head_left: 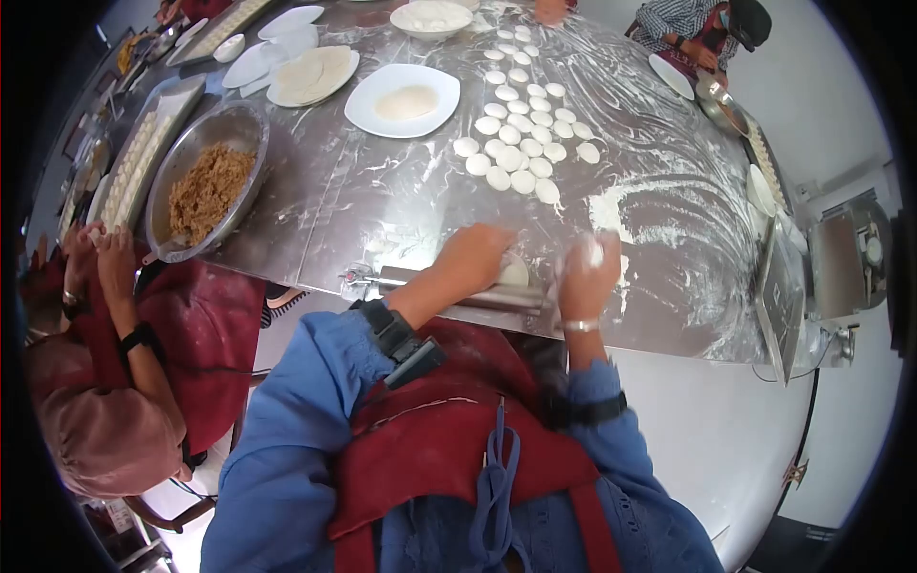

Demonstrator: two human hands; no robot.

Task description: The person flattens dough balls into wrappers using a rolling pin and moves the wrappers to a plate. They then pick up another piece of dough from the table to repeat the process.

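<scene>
My left hand (pixel 478 256) reaches in from the left over the near table edge, its fingers curled at a flat round of dough (pixel 514 271). A smooth metal roller (pixel 458 290) lies along the table edge under my left wrist. To its right, my right hand (pixel 587 277) is closed and blurred by motion, with a white patch on its fingers; I cannot tell what it holds. Beyond both hands, many small white dough discs (pixel 519 123) lie in a loose group on the floured steel table (pixel 382 191).
A metal bowl of brown filling (pixel 212 186) stands at left, beside a long tray of shaped pieces (pixel 143 158). Behind are a white plate with a thin wrapper (pixel 402 100), stacked wrappers (pixel 313 74) and a flour bowl (pixel 431 17). Co-workers sit at left (pixel 115 382) and far right (pixel 702 38).
</scene>
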